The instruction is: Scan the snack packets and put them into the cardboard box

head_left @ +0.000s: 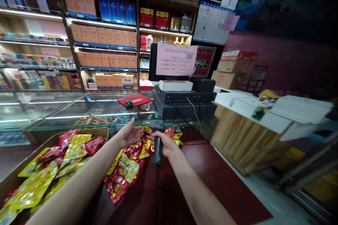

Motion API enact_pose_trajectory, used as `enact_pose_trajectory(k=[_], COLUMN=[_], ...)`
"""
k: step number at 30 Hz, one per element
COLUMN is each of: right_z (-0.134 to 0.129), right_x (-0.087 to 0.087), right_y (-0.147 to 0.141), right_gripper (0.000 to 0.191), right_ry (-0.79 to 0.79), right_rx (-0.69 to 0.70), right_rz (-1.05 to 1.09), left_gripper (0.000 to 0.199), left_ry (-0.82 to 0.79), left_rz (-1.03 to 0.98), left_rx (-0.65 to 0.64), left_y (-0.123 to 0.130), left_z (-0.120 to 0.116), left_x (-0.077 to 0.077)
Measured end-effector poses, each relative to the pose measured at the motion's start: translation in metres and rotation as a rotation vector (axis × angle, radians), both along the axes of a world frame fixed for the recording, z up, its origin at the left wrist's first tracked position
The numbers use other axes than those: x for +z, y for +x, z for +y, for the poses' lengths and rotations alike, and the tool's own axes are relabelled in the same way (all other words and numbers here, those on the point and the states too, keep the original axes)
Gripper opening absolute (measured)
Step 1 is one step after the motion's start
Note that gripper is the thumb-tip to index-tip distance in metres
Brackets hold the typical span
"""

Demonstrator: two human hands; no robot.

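Note:
My right hand grips a black handheld barcode scanner, its head pointing away from me and its cable running down toward me. My left hand is open beside it, thumb raised and fingers stretched toward the scanner, over a pile of snack packets. Red and yellow packets lie under and between my hands on the dark red counter. Nearer to me is a larger red packet with a pale yellow patch, left of the scanner. Some packets are partly hidden by my hands.
A cardboard box full of yellow and red packets stands at left. Beyond are a glass display case, a mouse on a red mat, and a monitor with a pink notice above a cash drawer. Stocked shelves line the back.

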State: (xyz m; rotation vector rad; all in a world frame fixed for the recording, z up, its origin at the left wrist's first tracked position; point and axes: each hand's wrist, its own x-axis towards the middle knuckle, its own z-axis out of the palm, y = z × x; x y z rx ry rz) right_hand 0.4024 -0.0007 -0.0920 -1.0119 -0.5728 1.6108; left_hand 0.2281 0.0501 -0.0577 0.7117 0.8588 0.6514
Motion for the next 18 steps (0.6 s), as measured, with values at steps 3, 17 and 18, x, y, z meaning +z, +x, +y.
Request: enact_pose_trajectory(k=[3,17,18], right_z=[-0.001,0.013,0.012], right_x=[-0.021,-0.062,-0.061], right_y=[0.031,0.036,0.033], right_gripper=[0.01,0.013,0.012], right_ry=[-0.023,-0.046,-0.033], right_rx=[-0.12,-0.265,-0.256], right_rz=[-0.035,-0.177,-0.172], left_gripper=[0.058,0.046,0.045], left_ry=[-0.011,-0.135,-0.137], left_rz=[0.053,0.062,0.062], left_rx=[-0.029,-0.036,-0.033], left_y=[0.029,0.036,0.037], left_z=[0.008,0.016,0.016], left_x=[-0.023,-0.076,-0.077])
